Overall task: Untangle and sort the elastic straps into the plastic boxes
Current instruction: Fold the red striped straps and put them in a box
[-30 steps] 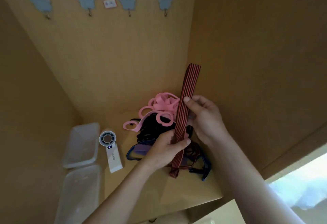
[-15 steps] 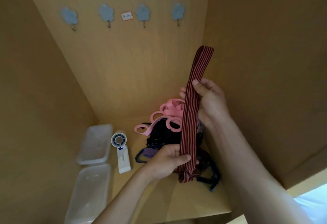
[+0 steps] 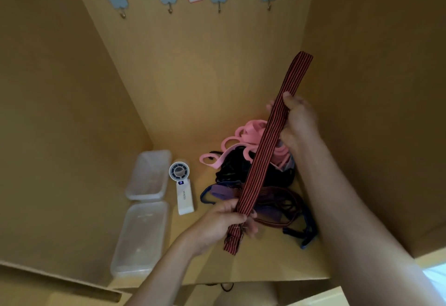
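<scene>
Striped strap (image 3: 268, 151) slants lower-left to upper-right, pinched low by the left hand (image 3: 222, 223) and high by the right hand (image 3: 299, 119), above a wooden shelf (image 3: 265, 264) between tan walls.

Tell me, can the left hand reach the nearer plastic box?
Probably yes. The left hand grips the striped strap close beside the nearer plastic box, with bare shelf between them; the white fan lies farther back.
</scene>
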Demonstrator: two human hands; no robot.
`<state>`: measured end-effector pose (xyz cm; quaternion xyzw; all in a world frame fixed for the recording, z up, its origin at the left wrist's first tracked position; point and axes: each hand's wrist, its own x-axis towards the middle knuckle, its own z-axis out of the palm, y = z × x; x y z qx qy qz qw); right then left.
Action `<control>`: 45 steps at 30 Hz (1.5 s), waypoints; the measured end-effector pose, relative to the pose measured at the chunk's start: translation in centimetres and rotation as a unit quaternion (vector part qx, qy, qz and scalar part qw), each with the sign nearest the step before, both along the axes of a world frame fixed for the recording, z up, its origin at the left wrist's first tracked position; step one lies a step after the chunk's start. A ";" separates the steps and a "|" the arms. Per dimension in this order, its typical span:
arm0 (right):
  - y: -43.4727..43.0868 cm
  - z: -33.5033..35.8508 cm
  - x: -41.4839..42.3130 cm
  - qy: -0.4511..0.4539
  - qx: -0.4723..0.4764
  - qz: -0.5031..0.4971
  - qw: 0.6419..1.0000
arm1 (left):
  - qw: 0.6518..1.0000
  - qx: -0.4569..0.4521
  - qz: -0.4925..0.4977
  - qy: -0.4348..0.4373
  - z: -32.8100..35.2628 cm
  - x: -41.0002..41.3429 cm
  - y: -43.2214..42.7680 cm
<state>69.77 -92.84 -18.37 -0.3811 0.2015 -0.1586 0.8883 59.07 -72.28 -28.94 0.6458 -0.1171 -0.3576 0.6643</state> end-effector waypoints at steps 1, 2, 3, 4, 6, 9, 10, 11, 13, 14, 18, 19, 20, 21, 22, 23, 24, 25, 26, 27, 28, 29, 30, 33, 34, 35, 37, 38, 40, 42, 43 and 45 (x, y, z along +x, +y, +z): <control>0.2 -0.1 -0.1 0.004 -0.006 0.002 1.000 | 1.000 -0.004 0.013 0.017 -0.3 -0.4 0.1; 0.5 -0.4 -0.1 0.007 -0.012 0.002 1.000 | 0.999 -0.010 0.022 0.032 -0.5 -0.7 0.2; 0.8 -0.6 -0.3 0.011 -0.021 0.003 1.000 | 0.999 -0.014 0.032 0.043 -0.6 -1.0 0.3; 1.0 -0.9 -0.4 0.016 -0.035 0.007 0.999 | 0.998 -0.016 0.042 0.052 -0.7 -1.3 0.3; 1.4 -1.5 -0.8 0.020 -0.066 0.021 0.997 | 0.995 -0.025 0.066 0.072 -1.0 -1.8 0.7; 1.6 -2.5 -1.7 0.016 -0.144 0.031 0.989 | 0.988 -0.043 0.113 0.098 -1.6 -2.3 1.5; 1.6 -2.9 -2.1 0.022 -0.180 0.026 0.983 | 0.984 -0.045 0.137 0.105 -1.7 -2.3 1.9; 1.7 -3.2 -2.7 0.032 -0.218 0.021 0.975 | 0.980 -0.044 0.161 0.109 -1.8 -2.3 2.3; 1.6 -4.5 -3.6 0.050 -0.284 0.028 0.957 | 0.974 -0.037 0.200 0.104 -1.6 -1.9 3.3; 1.5 -5.2 -4.2 0.058 -0.313 0.037 0.947 | 0.970 -0.035 0.219 0.100 -1.3 -1.6 3.8; 0.8 -7.7 -7.2 0.041 -0.389 0.077 0.917 | 0.934 -0.025 0.341 0.102 0.3 0.2 5.9; 0.6 -8.2 -8.2 0.031 -0.416 0.098 0.903 | 0.925 -0.024 0.367 0.096 0.7 0.6 6.2; 0.4 -8.8 -9.2 0.031 -0.446 0.126 0.886 | 0.919 -0.026 0.382 0.088 1.2 1.0 6.5; 0.1 -9.4 -10.1 0.042 -0.473 0.160 0.865 | 0.918 -0.030 0.389 0.076 1.8 1.3 6.6; -0.2 -10.1 -10.8 0.059 -0.496 0.202 0.842 | 0.919 -0.029 0.389 0.059 2.3 1.6 6.6; -0.6 -10.7 -11.5 0.081 -0.516 0.249 0.815 | 0.922 -0.023 0.385 0.037 2.8 1.8 6.5; -0.9 -11.1 -12.1 0.101 -0.532 0.294 0.788 | 0.924 -0.009 0.381 0.010 3.3 2.1 6.4; -1.3 -11.5 -12.6 0.116 -0.540 0.330 0.765 | 0.926 0.009 0.378 -0.018 3.9 2.3 6.2; -1.6 -11.6 -13.0 0.129 -0.542 0.353 0.751 | 0.925 0.027 0.376 -0.045 4.4 2.5 6.0; -1.9 -11.6 -13.4 0.141 -0.543 0.364 0.744 | 0.925 0.040 0.373 -0.068 4.9 2.8 5.8; -2.2 -11.3 -13.7 0.147 -0.545 0.365 0.741 | 0.925 0.050 0.366 -0.086 5.4 3.1 5.5; -2.3 -10.8 -14.0 0.142 -0.549 0.359 0.742 | 0.928 0.059 0.355 -0.097 5.8 3.3 5.3; -2.4 -10.1 -14.2 0.128 -0.554 0.347 0.746 | 0.932 0.065 0.341 -0.107 6.3 3.5 5.0; -0.6 -7.4 -14.4 0.043 -0.569 0.273 0.775 | 0.941 0.073 0.299 -0.138 7.3 3.8 4.1; 0.6 -6.3 -14.3 0.013 -0.568 0.248 0.785 | 0.943 0.072 0.289 -0.148 7.5 3.8 3.7; 2.0 -5.5 -14.2 -0.013 -0.564 0.233 0.792 | 0.944 0.071 0.280 -0.157 7.7 3.8 3.3; 4.7 -4.4 -13.7 -0.052 -0.556 0.215 0.801 | 0.947 0.071 0.258 -0.175 7.9 3.7 2.5; 5.9 -4.1 -13.5 -0.061 -0.551 0.202 0.807 | 0.950 0.071 0.243 -0.183 7.8 3.6 2.2; 7.4 -3.8 -13.1 -0.055 -0.531 0.164 0.829 | 0.956 0.055 0.222 -0.183 7.8 3.5 2.0; 7.8 -3.8 -12.7 -0.039 -0.488 0.152 0.859 | 0.965 0.021 0.207 -0.160 8.1 3.3 2.2; 7.8 -3.9 -12.6 -0.040 -0.465 0.153 0.871 | 0.972 -0.009 0.190 -0.139 8.3 3.2 2.4; 7.6 -3.9 -12.3 -0.048 -0.425 0.158 0.890 | 0.980 -0.074 0.161 -0.086 8.5 3.0 2.7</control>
